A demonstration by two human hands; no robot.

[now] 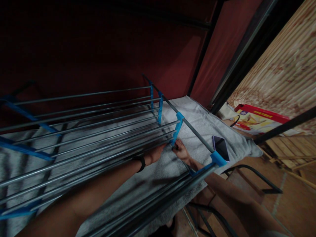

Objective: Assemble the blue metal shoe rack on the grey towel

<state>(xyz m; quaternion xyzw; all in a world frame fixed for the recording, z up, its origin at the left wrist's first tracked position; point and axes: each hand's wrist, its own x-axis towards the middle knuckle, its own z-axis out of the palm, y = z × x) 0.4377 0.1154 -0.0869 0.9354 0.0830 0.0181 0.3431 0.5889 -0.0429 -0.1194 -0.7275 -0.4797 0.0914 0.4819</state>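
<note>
A drying rack point(116, 135) of grey metal bars with blue plastic brackets point(177, 126) lies across a towel-covered surface. My right hand point(182, 153) is closed at the lower end of one bracket, pinching the rack near a small dark part that I cannot make out. Just to its left, my left hand point(155, 154), with a black band point(140, 163) at the wrist, reaches in under the bars. Its fingers are bent against the same lower corner of the rack, with the tips partly hidden.
A grey towel point(197, 131) lies under the rack, and a phone point(221, 148) rests on it at the right. Beyond stand a red and yellow box point(261, 118) and a wooden slatted piece point(291, 148). A dark red wall point(98, 49) rises behind; black metal chair frames point(251, 171) stand below right.
</note>
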